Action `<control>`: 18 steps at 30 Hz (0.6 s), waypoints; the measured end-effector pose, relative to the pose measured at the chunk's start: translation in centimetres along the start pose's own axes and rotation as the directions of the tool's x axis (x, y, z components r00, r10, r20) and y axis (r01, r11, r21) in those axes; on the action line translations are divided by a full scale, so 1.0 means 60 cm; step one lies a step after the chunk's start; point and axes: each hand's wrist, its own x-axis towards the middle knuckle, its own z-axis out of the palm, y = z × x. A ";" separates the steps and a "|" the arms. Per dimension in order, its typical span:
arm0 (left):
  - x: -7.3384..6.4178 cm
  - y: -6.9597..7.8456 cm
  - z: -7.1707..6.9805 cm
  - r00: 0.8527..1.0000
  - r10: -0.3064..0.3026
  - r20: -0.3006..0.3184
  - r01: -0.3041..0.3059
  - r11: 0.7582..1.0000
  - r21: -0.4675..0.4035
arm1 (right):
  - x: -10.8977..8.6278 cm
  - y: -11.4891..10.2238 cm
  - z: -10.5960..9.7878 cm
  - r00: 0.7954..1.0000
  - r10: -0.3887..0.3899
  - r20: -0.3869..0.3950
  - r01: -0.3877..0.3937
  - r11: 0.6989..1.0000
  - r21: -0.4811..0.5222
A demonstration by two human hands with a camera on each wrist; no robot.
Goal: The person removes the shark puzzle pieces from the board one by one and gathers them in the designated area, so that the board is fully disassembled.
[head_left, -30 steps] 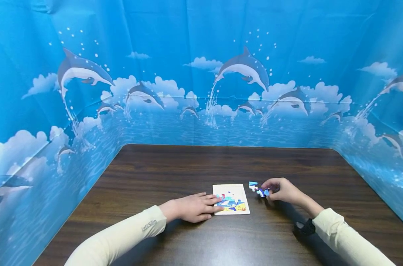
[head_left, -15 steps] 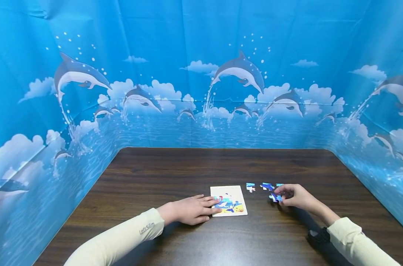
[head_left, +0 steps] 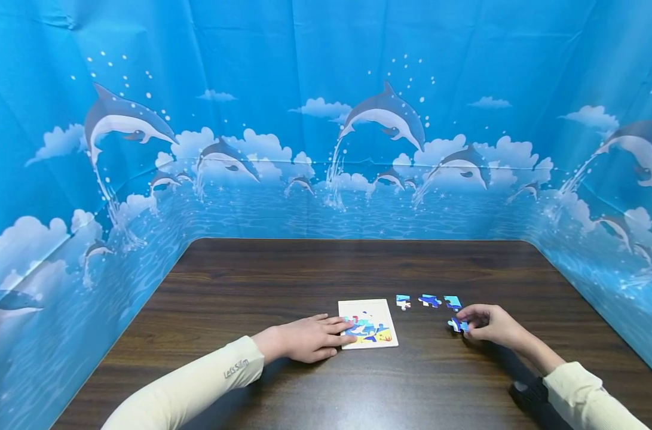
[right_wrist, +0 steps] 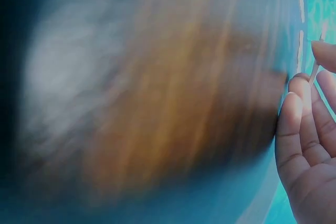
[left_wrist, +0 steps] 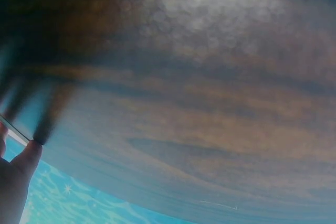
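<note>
A square puzzle board (head_left: 366,304) with a pale frame and a partly filled colourful picture lies on the table. My left hand (head_left: 311,338) rests with spread fingers over its left edge. To the right of the board, my right hand (head_left: 492,325) pinches a blue and white jigsaw piece (head_left: 457,325) between thumb and fingers, at or just above the tabletop. The right wrist view shows the piece's thin edge (right_wrist: 314,73) by the thumb. In the left wrist view the left fingertips (left_wrist: 32,153) meet the board's edge.
Three loose jigsaw pieces form a row right of the board: one blue and white (head_left: 403,301), one dark blue (head_left: 429,300), one light and dark blue (head_left: 452,302). The dark wooden table (head_left: 282,269) is walled by a dolphin-print curtain (head_left: 282,203).
My right hand has moved right with the pinched piece, away from the board. The other loose pieces, earlier bunched or covered, now lie spread in a row. My left hand stays on the board.
</note>
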 end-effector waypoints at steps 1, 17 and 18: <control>0.000 0.000 0.000 1.000 -0.001 0.000 0.001 1.000 -0.001 | -0.001 0.001 -0.001 1.000 0.003 -0.004 -0.003 1.000 -0.002; 0.000 -0.001 0.004 0.999 0.021 -0.037 -0.021 1.000 0.013 | -0.008 -0.003 0.006 0.997 -0.054 -0.054 0.035 0.954 -0.298; 0.000 -0.001 0.005 0.999 0.022 -0.038 -0.021 1.000 0.015 | -0.009 -0.004 0.006 0.997 -0.055 -0.054 0.036 0.950 -0.309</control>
